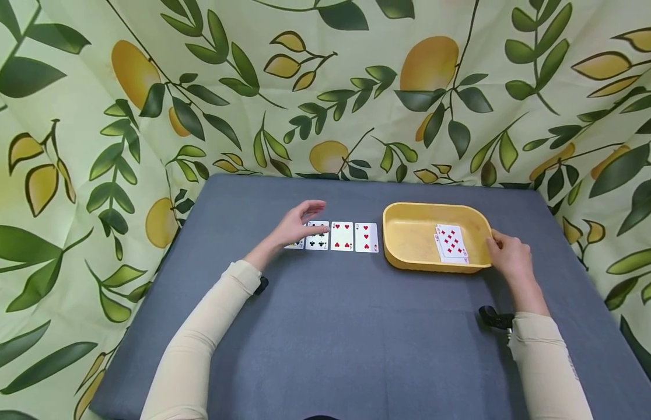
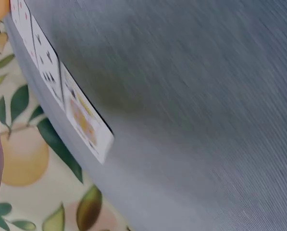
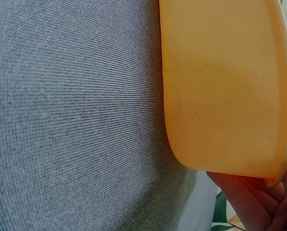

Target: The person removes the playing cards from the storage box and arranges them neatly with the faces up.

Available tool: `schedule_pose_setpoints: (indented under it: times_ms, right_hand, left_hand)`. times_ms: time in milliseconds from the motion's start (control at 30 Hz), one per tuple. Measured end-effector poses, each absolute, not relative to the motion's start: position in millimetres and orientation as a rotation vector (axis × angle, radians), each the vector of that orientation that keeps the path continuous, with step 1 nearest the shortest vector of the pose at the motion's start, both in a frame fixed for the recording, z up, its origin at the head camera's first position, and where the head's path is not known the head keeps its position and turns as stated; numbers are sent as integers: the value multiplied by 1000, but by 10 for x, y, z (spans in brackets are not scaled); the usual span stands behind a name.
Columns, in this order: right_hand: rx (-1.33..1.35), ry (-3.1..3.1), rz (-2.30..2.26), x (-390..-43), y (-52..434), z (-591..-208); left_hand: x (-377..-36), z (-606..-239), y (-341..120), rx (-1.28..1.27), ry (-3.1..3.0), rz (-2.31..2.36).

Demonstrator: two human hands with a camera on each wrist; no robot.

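Now the left hand (image 1: 299, 224) hovers flat-fingered, holding nothing, over the leftmost card (image 1: 295, 244) of the row, nine o'clock of the yellow tray (image 1: 409, 256); right hand (image 1: 509, 256) grips its rim. Next, likely a clean pinch.

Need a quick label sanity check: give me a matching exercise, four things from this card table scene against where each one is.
Things:
1. left hand
2. right hand
3. small stack of red-pip playing cards
4. row of face-up playing cards

Places:
A. inside the yellow oval plastic tray
B. on the grey cloth table, left of the tray
C. over the left end of the card row
D. holding the tray's right rim

Pairs: 1-C, 2-D, 3-A, 4-B
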State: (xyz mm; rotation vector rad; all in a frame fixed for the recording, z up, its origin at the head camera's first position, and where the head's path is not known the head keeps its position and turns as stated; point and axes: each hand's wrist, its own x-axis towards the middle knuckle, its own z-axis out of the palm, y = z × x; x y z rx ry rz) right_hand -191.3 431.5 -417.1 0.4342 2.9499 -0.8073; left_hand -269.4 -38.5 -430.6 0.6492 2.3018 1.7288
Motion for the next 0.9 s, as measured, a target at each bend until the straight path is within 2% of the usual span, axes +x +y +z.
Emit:
schedule_pose_setpoints:
  times_ms: [433,900]
  right_hand:
    - [437,2978,-806,-1910,4330,-4186]
    - [477,2984,-855,-1919,4336,-4223]
  left_hand:
    - [-2636,-4236,262,686,2206,1845]
    - [-2540,-4210,1005,785,2218,1739]
